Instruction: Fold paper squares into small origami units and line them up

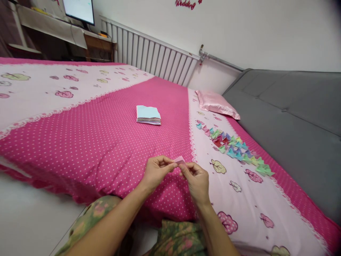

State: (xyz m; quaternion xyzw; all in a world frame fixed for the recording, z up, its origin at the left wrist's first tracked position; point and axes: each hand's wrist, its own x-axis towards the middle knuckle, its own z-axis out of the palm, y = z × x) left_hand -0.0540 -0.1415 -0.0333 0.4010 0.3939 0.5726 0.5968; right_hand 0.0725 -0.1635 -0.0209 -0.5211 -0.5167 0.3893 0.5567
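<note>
Between my two hands is a small folded piece of pink paper (180,160), held up over the near edge of the bed. My left hand (157,171) pinches its left side between thumb and fingers. On the other side, my right hand (196,178) grips the paper's lower right part, with the fingertips close to those of the left. Beyond the hands lies a stack of square paper sheets (148,112), light blue on top. To the right, several small folded paper shapes (234,145) in many colours stand in rows on the bedspread.
A pink dotted bedspread (112,131) with pale printed bands covers the bed. A pink pillow (217,104) rests near the grey headboard (290,106). At the back are a white radiator (154,51) and a desk with a monitor (79,10).
</note>
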